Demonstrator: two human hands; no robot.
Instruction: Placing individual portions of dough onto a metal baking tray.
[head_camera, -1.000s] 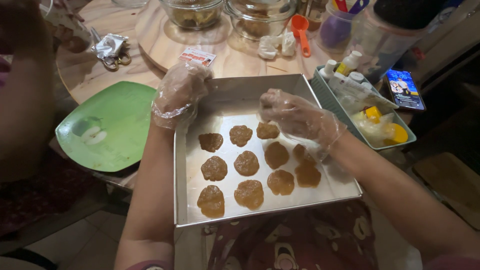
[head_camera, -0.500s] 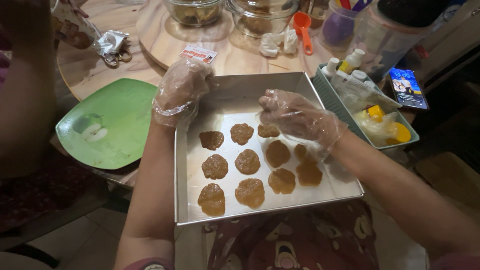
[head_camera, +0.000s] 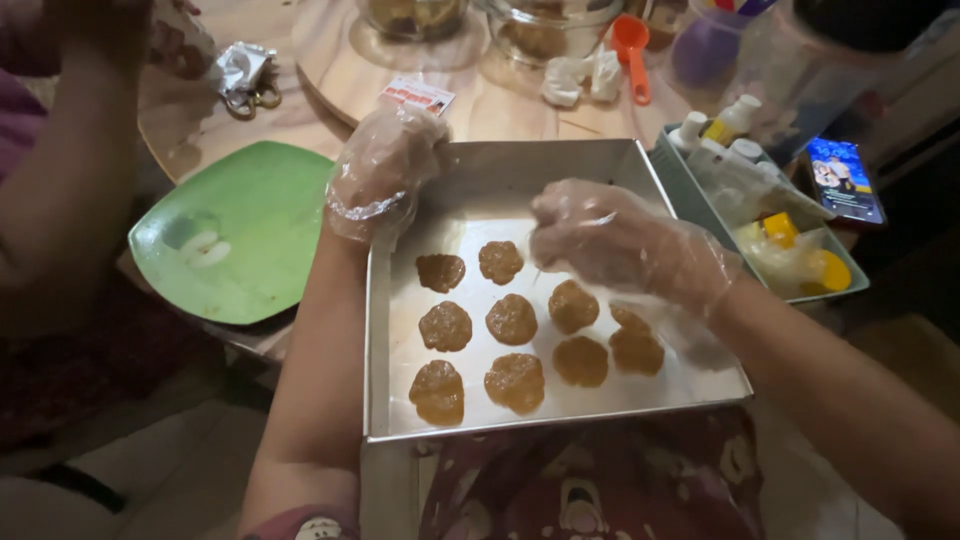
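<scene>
A square metal baking tray (head_camera: 520, 170) sits in front of me and holds several flat brown dough rounds (head_camera: 512, 320) in rows. My left hand (head_camera: 385, 165), in a clear plastic glove, curls over the tray's far left corner. My right hand (head_camera: 620, 240), also gloved, hovers low over the right side of the tray. Its fingertips are bent down toward the back row, and it hides part of the rounds beneath. I cannot tell whether its fingers pinch anything.
A green plate (head_camera: 240, 240) lies left of the tray on a round wooden table (head_camera: 500, 105). A grey bin of bottles (head_camera: 770, 220) and a phone (head_camera: 845, 180) sit to the right. Glass bowls (head_camera: 545, 25), an orange scoop (head_camera: 633, 50) and another person's arm (head_camera: 60, 180) are nearby.
My right hand has shifted a little left over the back row and now covers the far right round. My left hand has stayed at the tray's corner.
</scene>
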